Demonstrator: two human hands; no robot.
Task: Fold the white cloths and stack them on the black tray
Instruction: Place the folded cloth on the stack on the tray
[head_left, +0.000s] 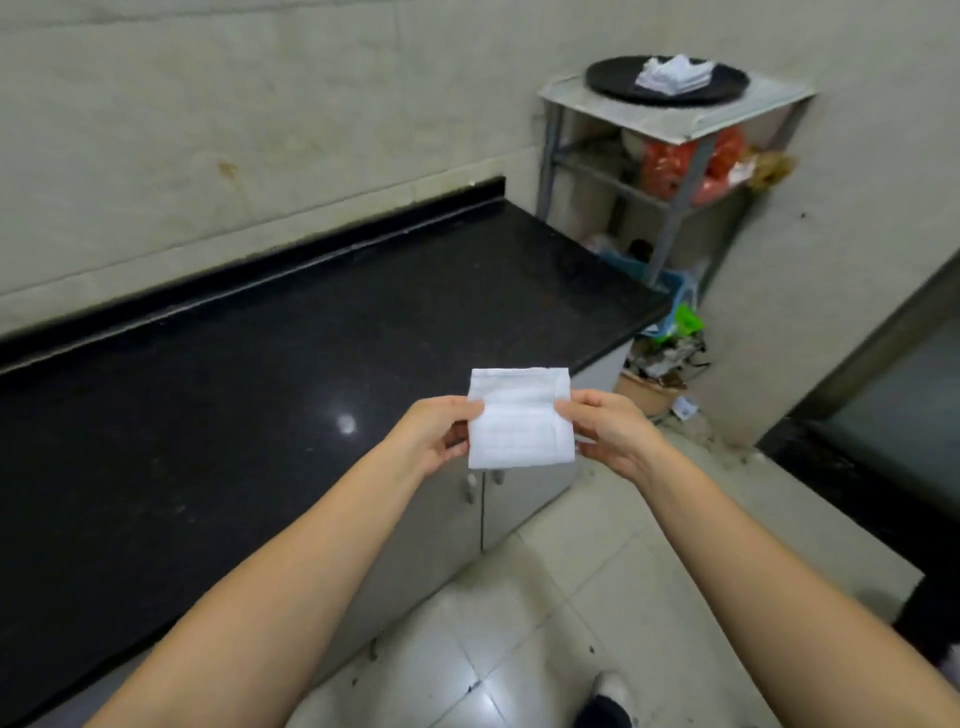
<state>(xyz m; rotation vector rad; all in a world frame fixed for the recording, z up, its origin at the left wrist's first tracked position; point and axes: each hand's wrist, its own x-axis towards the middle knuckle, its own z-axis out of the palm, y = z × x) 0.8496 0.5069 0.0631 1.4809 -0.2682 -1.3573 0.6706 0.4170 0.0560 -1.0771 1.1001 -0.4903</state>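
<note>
The person stands at the near end of the black bench (260, 364) with a white cloth (519, 418) held up in the air between both hands, over the bench's right-hand edge. The left hand (436, 434) pinches the cloth's left side and the right hand (605, 428) pinches its right side, each grip closed on the fabric with thumb in front and fingers behind. The cloth looks already folded down to a small, neat rectangle, its top edge level. Far off to the right, on top of a metal shelf rack (675, 130) in the corner, sits the black tray (613, 83), and on it lies a loose pile of white cloths (672, 75) that looks rather rumpled. To my eye the folding of this piece is nearly finished, with perhaps one more fold to halve it. To do that well, the two sides should be brought together with corners matched and the crease pressed flat, possibly against the bench, so the layers do not spring apart. When carrying it across, keep both layers pinched together and lay it squarely on the pile, not dropped, since the heap there could topple or spread.
</note>
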